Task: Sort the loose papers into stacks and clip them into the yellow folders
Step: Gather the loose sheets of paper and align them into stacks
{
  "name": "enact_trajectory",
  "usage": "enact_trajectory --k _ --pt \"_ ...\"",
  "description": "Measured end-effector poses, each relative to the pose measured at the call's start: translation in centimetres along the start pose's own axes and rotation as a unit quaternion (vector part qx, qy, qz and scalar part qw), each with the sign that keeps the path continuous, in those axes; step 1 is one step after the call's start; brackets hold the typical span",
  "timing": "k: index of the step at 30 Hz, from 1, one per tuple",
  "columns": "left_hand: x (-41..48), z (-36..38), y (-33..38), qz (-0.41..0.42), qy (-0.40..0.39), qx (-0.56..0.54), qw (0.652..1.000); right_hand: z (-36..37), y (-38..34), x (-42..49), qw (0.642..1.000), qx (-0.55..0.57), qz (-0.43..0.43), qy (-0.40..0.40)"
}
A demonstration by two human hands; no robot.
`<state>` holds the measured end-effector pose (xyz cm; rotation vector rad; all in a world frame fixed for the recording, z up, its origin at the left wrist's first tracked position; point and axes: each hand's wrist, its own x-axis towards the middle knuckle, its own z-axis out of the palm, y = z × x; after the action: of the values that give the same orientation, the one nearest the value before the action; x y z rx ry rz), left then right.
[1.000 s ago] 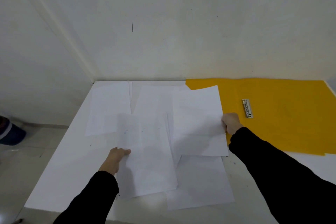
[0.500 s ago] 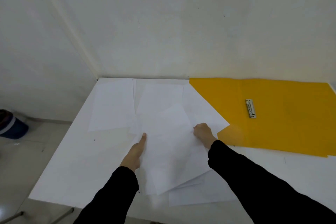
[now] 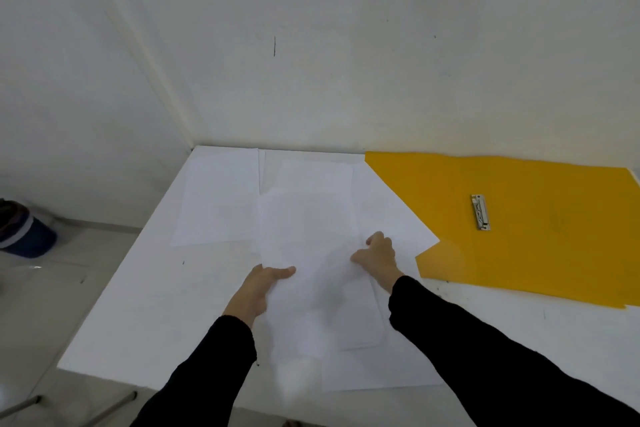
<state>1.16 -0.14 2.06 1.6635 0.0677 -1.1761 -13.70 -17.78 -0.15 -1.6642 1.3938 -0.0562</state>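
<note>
step: gather papers (image 3: pixel 311 236) | left hand (image 3: pixel 258 291) pinches their left edge, thumb on top | right hand (image 3: pixel 377 258) grips the opposite edge | advice: square the edges between both hands before the yellow folder (image 3: pixel 554 236), to the right hand's right

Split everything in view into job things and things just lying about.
Job: loose papers, gripped by left hand and right hand; yellow folder; its metal clip.
Lying about: blue container on the floor; white table, only the support.
</note>
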Motion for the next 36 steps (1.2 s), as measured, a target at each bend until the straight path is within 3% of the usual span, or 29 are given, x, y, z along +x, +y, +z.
enact_trajectory --k 3,6,11,14,18,23,29,33,36 --pt "-0.7 -0.6 1.8 0.039 -0.039 0.000 0.998 -2.2 -1.0 0.4 0.982 0.177 -0.011 -0.066" --pt "-1.4 -0.8 3.8 0.104 -0.056 -0.002 0.993 -4.5 -3.3 -0.1 0.955 0.244 -0.046 -0.164" --pt "-2.8 -0.8 6.9 0.243 -0.030 -0.009 0.969 -6.6 -6.4 -1.8 0.924 0.319 -0.144 -0.157" --pt "-3.5 -0.5 7.2 0.284 -0.017 0.001 0.959 -6.7 -6.0 -2.5 0.911 0.329 -0.172 -0.177" --pt "-4.0 0.4 6.4 0.277 0.009 -0.002 0.961 -5.2 -4.9 -2.8 0.922 0.277 -0.172 -0.209" --pt "-3.7 1.3 5.8 0.264 0.038 -0.063 0.962 -5.0 -4.9 -2.6 0.928 0.278 -0.164 -0.185" --pt "-3.0 2.6 6.9 0.273 0.088 -0.001 0.958 -4.0 -5.2 -2.5 0.932 0.291 -0.147 -0.158" --pt "-3.1 0.6 9.2 0.264 0.039 0.091 0.960 -3.9 -5.9 -2.0 0.932 0.278 -0.138 -0.186" --pt "-2.4 -0.9 9.9 0.186 -0.031 0.102 0.977 -2.4 -5.2 -2.1 0.904 0.345 -0.065 -0.243"
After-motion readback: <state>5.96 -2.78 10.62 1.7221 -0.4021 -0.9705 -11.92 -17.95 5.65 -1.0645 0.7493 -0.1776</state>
